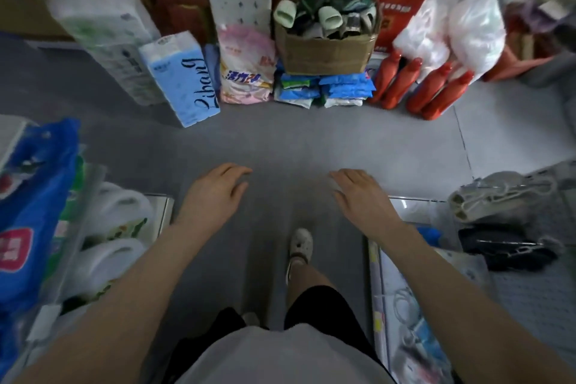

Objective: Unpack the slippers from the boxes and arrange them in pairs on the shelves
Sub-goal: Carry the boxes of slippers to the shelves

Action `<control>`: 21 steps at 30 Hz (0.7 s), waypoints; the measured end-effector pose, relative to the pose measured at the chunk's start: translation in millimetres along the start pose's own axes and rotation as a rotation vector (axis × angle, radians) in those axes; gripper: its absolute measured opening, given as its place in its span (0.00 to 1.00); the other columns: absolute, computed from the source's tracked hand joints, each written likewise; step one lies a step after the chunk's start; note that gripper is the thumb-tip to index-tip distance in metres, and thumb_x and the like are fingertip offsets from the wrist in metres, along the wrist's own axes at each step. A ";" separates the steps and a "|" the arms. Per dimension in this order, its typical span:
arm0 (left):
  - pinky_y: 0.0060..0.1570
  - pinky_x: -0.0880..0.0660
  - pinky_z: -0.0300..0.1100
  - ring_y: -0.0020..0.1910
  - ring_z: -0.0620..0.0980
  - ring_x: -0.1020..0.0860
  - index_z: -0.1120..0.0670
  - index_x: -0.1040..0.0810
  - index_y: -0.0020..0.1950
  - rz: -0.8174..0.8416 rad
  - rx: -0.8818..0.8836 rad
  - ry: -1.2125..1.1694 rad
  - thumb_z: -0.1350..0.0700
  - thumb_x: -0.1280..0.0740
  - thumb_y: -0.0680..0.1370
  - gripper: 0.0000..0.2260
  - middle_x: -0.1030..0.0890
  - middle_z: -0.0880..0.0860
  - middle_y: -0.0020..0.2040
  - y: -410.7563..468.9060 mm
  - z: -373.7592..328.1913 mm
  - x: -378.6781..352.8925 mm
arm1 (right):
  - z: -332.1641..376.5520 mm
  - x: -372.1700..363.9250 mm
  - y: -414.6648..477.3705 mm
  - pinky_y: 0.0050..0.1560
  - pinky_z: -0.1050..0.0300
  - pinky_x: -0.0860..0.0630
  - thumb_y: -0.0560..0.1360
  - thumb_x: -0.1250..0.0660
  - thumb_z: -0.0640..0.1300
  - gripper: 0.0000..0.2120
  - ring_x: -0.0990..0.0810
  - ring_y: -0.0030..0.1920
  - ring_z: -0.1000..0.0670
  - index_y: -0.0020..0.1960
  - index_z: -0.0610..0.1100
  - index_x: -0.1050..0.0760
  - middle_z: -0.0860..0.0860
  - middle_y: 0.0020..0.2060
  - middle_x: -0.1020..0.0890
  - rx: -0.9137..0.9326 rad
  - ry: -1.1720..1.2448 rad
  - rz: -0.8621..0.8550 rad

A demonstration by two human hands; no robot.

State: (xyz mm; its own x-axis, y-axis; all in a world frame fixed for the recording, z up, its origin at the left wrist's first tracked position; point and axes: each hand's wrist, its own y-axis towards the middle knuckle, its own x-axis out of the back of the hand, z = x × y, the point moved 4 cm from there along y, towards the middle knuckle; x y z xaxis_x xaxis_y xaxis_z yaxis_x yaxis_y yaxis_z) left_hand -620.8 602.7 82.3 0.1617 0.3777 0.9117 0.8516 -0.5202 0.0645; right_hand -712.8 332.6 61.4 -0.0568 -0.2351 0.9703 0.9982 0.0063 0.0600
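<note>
An open cardboard box (324,53) stands at the far end of the aisle on a stack of blue packets. It is heaped with slippers (330,14), pale green and dark ones mixed together. My left hand (215,188) and my right hand (361,193) are stretched out in front of me over the grey floor, palms down, fingers relaxed and holding nothing. Both hands are well short of the box.
Tissue packs (180,78) and detergent bags (246,72) stand left of the box, red bottles (420,84) and white plastic bags (448,28) to its right. Shelves with packaged goods (37,203) flank me on the left, shelves with bundled items (505,227) on the right. My foot (300,245) is on the floor.
</note>
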 end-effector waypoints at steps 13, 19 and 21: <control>0.53 0.26 0.47 0.54 0.54 0.22 0.52 0.22 0.61 0.010 0.068 -0.047 0.59 0.33 0.76 0.13 0.20 0.52 0.57 370.7 -21.8 -51.8 | -231.5 45.3 307.9 0.52 0.44 0.22 0.75 0.35 0.45 0.18 0.20 0.53 0.38 0.63 0.41 0.23 0.43 0.53 0.18 -0.032 -0.004 -0.015; 0.46 0.24 0.47 0.48 0.57 0.20 0.54 0.21 0.57 -0.027 0.071 -0.071 0.60 0.30 0.74 0.13 0.18 0.54 0.52 516.3 -1.5 -81.2 | -313.2 50.8 463.9 0.52 0.44 0.23 0.75 0.34 0.44 0.16 0.21 0.51 0.38 0.61 0.40 0.23 0.43 0.52 0.19 0.034 -0.040 -0.020; 0.46 0.24 0.47 0.49 0.56 0.20 0.53 0.22 0.58 -0.027 0.084 -0.091 0.60 0.31 0.74 0.13 0.19 0.53 0.53 566.9 7.1 -90.0 | -336.3 51.5 516.5 0.51 0.43 0.22 0.74 0.35 0.44 0.17 0.21 0.51 0.38 0.61 0.41 0.24 0.43 0.51 0.19 0.028 -0.038 -0.007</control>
State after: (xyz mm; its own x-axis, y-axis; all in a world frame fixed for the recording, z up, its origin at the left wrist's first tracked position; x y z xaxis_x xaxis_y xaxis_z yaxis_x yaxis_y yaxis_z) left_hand -149.1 279.3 34.0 0.1794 0.4607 0.8692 0.8945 -0.4441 0.0508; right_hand -193.3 -3.1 63.5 -0.0652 -0.1977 0.9781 0.9968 0.0319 0.0729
